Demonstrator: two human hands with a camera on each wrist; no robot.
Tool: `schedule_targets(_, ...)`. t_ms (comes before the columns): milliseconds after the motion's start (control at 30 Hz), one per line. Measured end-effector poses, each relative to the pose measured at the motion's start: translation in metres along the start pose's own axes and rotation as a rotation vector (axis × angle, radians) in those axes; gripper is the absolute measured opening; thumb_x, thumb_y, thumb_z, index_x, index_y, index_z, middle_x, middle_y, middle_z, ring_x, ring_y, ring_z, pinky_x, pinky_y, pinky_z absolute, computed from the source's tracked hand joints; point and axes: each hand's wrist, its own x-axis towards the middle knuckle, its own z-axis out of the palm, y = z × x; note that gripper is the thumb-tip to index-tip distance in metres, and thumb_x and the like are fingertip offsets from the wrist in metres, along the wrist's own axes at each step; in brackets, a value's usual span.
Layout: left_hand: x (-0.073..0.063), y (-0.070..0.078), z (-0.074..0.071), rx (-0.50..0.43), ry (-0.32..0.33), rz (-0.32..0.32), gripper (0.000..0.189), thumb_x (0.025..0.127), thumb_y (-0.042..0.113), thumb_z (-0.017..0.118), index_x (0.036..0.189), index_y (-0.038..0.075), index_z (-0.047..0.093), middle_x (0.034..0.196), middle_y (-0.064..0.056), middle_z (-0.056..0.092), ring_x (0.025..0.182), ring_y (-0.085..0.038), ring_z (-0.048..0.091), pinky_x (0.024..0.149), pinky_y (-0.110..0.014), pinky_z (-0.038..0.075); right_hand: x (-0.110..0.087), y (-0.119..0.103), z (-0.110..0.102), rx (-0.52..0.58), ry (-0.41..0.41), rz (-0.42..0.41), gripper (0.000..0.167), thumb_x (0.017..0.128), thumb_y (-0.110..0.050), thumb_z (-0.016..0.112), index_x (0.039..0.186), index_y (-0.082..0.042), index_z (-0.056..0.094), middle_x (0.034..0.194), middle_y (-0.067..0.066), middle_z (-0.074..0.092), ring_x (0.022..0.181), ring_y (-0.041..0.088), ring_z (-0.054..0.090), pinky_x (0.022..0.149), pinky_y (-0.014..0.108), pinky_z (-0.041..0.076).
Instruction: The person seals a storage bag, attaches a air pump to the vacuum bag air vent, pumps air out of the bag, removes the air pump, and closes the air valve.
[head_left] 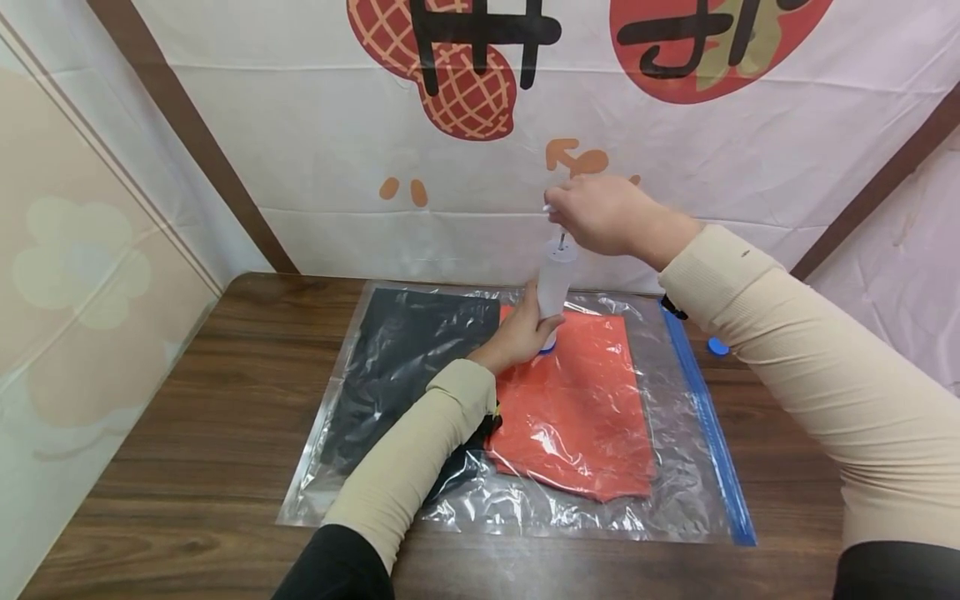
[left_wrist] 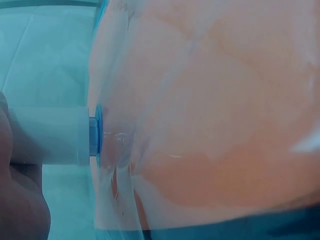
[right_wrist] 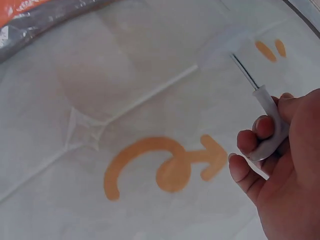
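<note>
1. Steadying the barrel (head_left: 557, 279) of the white pump matters most, as I judge it; the left hand (head_left: 519, 332) wraps round its lower part, and a firm, downward hold should stop the foot rocking off the blue valve (left_wrist: 99, 135).
2. Curled round the handle (right_wrist: 268, 106), the right hand (head_left: 600, 212) grips above the barrel, with a length of metal rod (right_wrist: 245, 71) showing between; strokes are best made straight along that rod, since a sideways pull could bend it or break the seal.
3. Standing on the clear bag (head_left: 686, 475), the pump is near the back edge of the worktop (head_left: 165, 467), over the upper part of the orange-red cloth (head_left: 577, 400); its foot meets the valve, as the left wrist view shows.
4. Its long axis is close to upright, the foot pointing down at the bag and the handle end up; in the head view the top leans slightly right; how far it tips away from the person, I cannot tell.
5. Even, full strokes would probably serve better than quick, short ones; pressing through the left hand should matter most on each upstroke.
</note>
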Motion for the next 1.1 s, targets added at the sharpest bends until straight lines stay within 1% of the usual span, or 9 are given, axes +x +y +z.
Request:
schedule_targets(100,0.000,0.000,0.000,-0.006,-0.003,0.013,0.074,0.105,0.029,0.058,0.154,0.004,0.008,0.141,-0.020,0.040,0.129,-0.034,0.049,0.114,-0.050,0.037,0.000,-0.002,0.009,0.001,-0.004,-0.019,0.015,0.104,-0.015,0.058,0.111,-0.002,0.061,0.100,0.014,0.068,0.092,0.031,0.066,0.083,0.047,0.057)
schedule_targets(200,-0.001,-0.001,0.000,-0.007,-0.004,0.011,0.075,0.105,0.030,0.058,0.154,0.004,0.008,0.140,-0.019,0.039,0.129,-0.033,0.049,0.114,-0.049,0.037,0.000,-0.002,0.017,-0.012,0.005,-0.033,0.013,0.104,-0.015,0.059,0.108,-0.003,0.061,0.099,0.013,0.069,0.091,0.030,0.067,0.082,0.047,0.057)
schedule_targets(333,-0.001,-0.002,0.001,-0.002,0.006,0.009,0.075,0.104,0.030,0.059,0.154,0.004,0.009,0.140,-0.019,0.039,0.128,-0.033,0.049,0.114,-0.048,0.037,0.000,-0.003,0.024,-0.012,-0.001,-0.025,0.012,0.103,-0.015,0.060,0.108,-0.005,0.060,0.100,0.012,0.070,0.088,0.028,0.068,0.081,0.045,0.057)
schedule_targets(500,0.000,-0.003,0.001,0.000,0.007,0.020,0.076,0.104,0.030,0.060,0.154,0.004,0.009,0.140,-0.019,0.039,0.129,-0.033,0.048,0.114,-0.048,0.037,-0.002,-0.003,0.029,-0.004,0.009,-0.012,0.011,0.103,-0.015,0.061,0.107,-0.005,0.060,0.100,0.011,0.070,0.088,0.028,0.067,0.081,0.044,0.057)
schedule_targets(633,-0.001,-0.003,0.001,-0.013,0.005,0.025,0.076,0.104,0.028,0.060,0.155,0.004,0.009,0.140,-0.020,0.039,0.128,-0.033,0.048,0.114,-0.049,0.037,-0.002,-0.002,0.027,-0.016,0.018,-0.033,0.011,0.103,-0.015,0.060,0.105,-0.004,0.060,0.100,0.012,0.071,0.087,0.028,0.068,0.080,0.045,0.057)
schedule_targets(767,-0.001,-0.003,0.002,-0.030,0.000,0.030,0.074,0.105,0.025,0.059,0.155,0.004,0.008,0.139,-0.020,0.039,0.127,-0.034,0.048,0.113,-0.049,0.038,-0.004,0.002,0.017,-0.022,0.008,-0.030,0.012,0.105,-0.015,0.057,0.105,-0.004,0.060,0.095,0.013,0.068,0.086,0.030,0.067,0.076,0.048,0.056)
schedule_targets(867,-0.001,-0.003,0.002,-0.028,-0.006,0.029,0.073,0.105,0.026,0.058,0.155,0.005,0.008,0.140,-0.020,0.039,0.128,-0.033,0.048,0.112,-0.050,0.038,-0.005,0.005,0.001,-0.011,0.012,-0.010,0.012,0.105,-0.015,0.055,0.105,-0.003,0.059,0.092,0.014,0.065,0.085,0.032,0.065,0.074,0.050,0.055)
schedule_targets(967,-0.001,-0.003,0.003,-0.015,-0.008,0.022,0.073,0.105,0.027,0.057,0.155,0.006,0.007,0.141,-0.019,0.040,0.128,-0.033,0.048,0.112,-0.050,0.039,-0.006,0.007,-0.019,0.002,0.044,0.001,0.014,0.105,-0.013,0.053,0.108,0.000,0.058,0.092,0.016,0.063,0.085,0.034,0.063,0.075,0.050,0.054)
schedule_targets(1100,-0.001,-0.003,0.003,-0.002,-0.001,0.015,0.074,0.105,0.028,0.057,0.155,0.006,0.007,0.140,-0.020,0.041,0.127,-0.034,0.050,0.111,-0.051,0.040,-0.009,0.009,-0.046,0.003,0.120,0.019,0.017,0.107,-0.015,0.051,0.112,0.000,0.055,0.093,0.018,0.062,0.084,0.035,0.060,0.076,0.049,0.052)
